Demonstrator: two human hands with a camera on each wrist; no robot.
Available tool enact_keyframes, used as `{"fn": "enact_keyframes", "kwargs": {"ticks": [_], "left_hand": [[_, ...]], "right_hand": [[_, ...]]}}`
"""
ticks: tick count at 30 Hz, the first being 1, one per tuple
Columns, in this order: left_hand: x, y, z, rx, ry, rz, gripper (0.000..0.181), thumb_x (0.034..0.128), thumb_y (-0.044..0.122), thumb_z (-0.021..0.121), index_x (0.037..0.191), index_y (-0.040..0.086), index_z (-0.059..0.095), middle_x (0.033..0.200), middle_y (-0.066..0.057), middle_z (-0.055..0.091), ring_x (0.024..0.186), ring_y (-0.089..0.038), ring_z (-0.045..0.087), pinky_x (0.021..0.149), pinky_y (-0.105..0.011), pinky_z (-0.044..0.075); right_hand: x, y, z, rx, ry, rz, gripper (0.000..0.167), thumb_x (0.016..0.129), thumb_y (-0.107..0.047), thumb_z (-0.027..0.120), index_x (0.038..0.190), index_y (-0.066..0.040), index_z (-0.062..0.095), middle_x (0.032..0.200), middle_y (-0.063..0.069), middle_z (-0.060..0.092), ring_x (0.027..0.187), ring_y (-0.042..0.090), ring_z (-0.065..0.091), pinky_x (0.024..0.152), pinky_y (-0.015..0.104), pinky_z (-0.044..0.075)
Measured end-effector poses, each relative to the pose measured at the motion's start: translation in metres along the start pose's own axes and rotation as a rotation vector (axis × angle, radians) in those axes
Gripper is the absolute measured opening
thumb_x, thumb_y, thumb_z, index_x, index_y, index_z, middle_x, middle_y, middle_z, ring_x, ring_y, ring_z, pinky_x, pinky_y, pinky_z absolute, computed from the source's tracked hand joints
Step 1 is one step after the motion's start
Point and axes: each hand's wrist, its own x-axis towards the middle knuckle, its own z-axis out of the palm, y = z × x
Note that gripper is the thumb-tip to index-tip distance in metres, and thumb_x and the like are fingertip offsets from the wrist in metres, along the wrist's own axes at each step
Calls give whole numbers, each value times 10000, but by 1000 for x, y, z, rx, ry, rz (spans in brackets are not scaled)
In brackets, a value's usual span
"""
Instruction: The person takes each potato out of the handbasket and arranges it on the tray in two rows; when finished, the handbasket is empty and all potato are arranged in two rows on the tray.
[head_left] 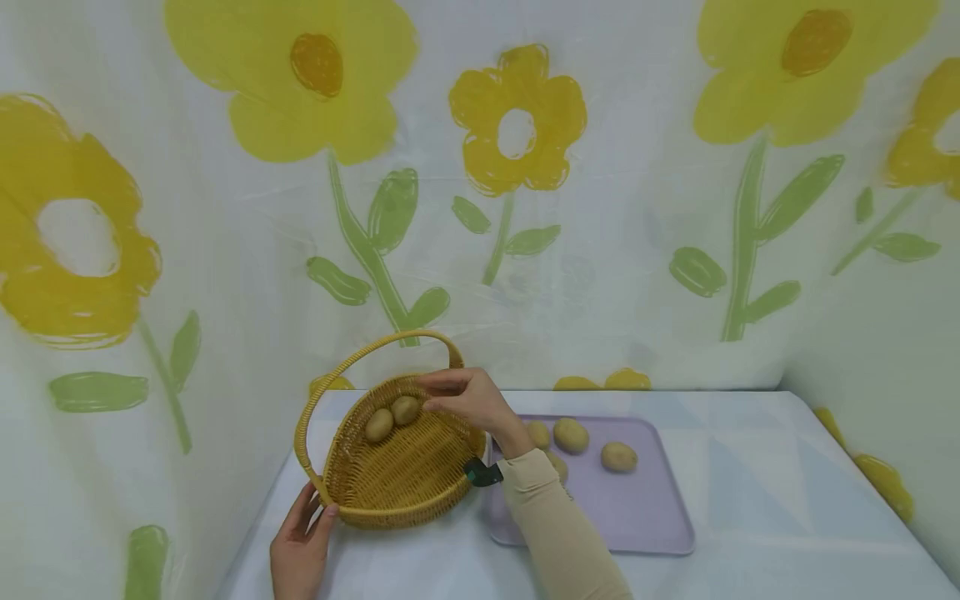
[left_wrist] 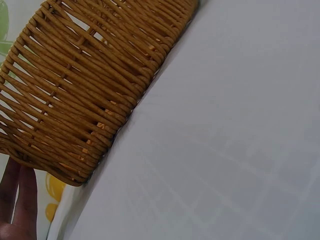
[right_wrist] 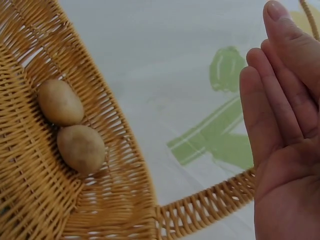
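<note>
A wicker basket (head_left: 405,487) with a hooped handle (head_left: 303,417) tilts towards me on the table. Two potatoes (head_left: 379,425) lie side by side against its far inner wall; the right wrist view shows both potatoes (right_wrist: 75,127) touching. At the near left rim, by the foot of the handle, my left hand (head_left: 300,542) grips the basket between thumb and fingers. The left wrist view has that hand (left_wrist: 20,205) at the woven side (left_wrist: 90,85). My right hand (head_left: 472,404) is over the basket's far right part. Its fingers (right_wrist: 262,112) are extended and hold nothing.
Right of the basket lies a lilac tray (head_left: 600,517) bearing several potatoes (head_left: 572,435), partly hidden by my right forearm. Both rest on a pale patterned table (head_left: 772,492). A white cloth (head_left: 622,250) printed with yellow flowers hangs behind the table and at its sides.
</note>
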Motion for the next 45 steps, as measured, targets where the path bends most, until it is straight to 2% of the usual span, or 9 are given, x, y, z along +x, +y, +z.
{"fn": "enact_keyframes", "kwargs": {"ticks": [2,9,12,17,22,31,39,42,45], "left_hand": [[-2,0,0,10,-3,-2,665,951,221,750,1534,87,458,1561,-166,485,1182,89,507,853,102,434],[-3,2,-1,29,-15,-17,656,966,202,728,1544,89,440,1571,-139,480,1365,-241,521,847,109,424],[-1,2,-1,37,-20,-11,658,973,238,721,1549,101,435,1576,-123,478,1386,-292,503,856,107,423],[0,3,1,35,-25,-6,652,973,243,720,1549,115,440,1574,-110,484,1377,-266,509,865,94,440],[-1,3,1,48,-23,-1,644,979,215,711,1550,108,435,1577,-110,481,1404,-369,485,855,104,429],[-2,3,1,39,-13,-21,659,968,225,725,1550,112,436,1577,-108,480,1397,-311,490,859,107,423],[-5,4,1,53,-18,-36,659,968,217,724,1551,116,434,1576,-104,483,1406,-349,483,851,107,424],[-5,4,0,47,-14,-34,663,964,224,731,1550,119,438,1573,-108,485,1390,-269,508,856,106,425],[-4,4,1,48,-10,-25,662,965,241,732,1548,120,442,1572,-107,488,1383,-256,513,858,107,423]], "right_hand": [[2,4,1,-3,2,14,398,885,-106,800,1268,-35,716,1303,149,706,1220,355,659,1000,307,626],[7,12,5,-51,5,60,381,895,-108,791,1265,-51,721,1297,132,712,1181,237,691,967,277,633],[12,14,7,-62,-4,54,376,898,-108,787,1265,-53,722,1294,127,715,1188,222,687,975,274,629],[21,13,10,-69,-20,55,360,902,-95,780,1256,-57,728,1274,135,724,1208,285,674,968,277,631],[30,11,14,-100,-48,78,356,921,-89,759,1272,-41,715,1300,189,698,1221,340,655,964,255,625],[45,19,25,-134,-55,98,352,909,-154,784,1250,-80,735,1256,128,733,1085,159,710,945,266,630],[46,43,32,-150,-9,194,372,898,-195,799,1260,-131,738,1284,4,729,1183,169,678,1005,286,615],[47,47,33,-162,-4,197,355,900,-188,799,1247,-134,746,1278,-8,732,1181,175,677,1013,305,613],[49,49,33,-178,1,194,355,899,-196,800,1246,-142,747,1277,-17,733,1174,173,680,1006,309,617]]}}
